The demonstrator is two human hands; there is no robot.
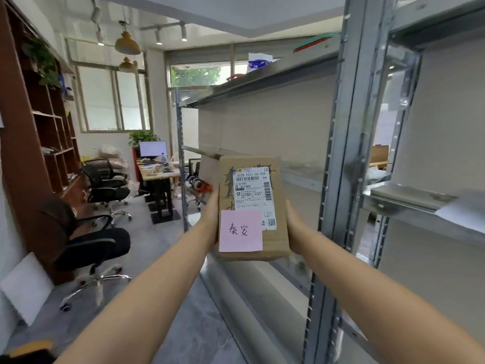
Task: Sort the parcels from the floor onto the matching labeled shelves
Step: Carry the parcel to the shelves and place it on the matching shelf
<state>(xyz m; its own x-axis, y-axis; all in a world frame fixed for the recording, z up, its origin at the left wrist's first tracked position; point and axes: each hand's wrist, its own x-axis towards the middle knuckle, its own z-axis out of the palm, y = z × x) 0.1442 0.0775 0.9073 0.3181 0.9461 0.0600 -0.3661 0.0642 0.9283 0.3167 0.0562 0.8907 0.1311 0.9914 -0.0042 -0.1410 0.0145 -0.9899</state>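
Note:
I hold a small brown cardboard parcel [273,248] upright in front of me, at chest height. A white shipping label and a pink sticky note [240,230] with handwritten characters are stuck on its face. My left hand [210,219] grips its left edge and my right hand [295,227] grips its right edge. The fingers of both hands are hidden behind the box. The parcel hangs in front of a grey metal shelf rack [338,164], level with a middle shelf.
The rack's upright post [349,127] stands just right of the parcel. A second rack section [409,203] with a white paper label is at the right. Office chairs [99,243], a desk with a monitor [153,149] and a brown bookcase [39,143] fill the left side.

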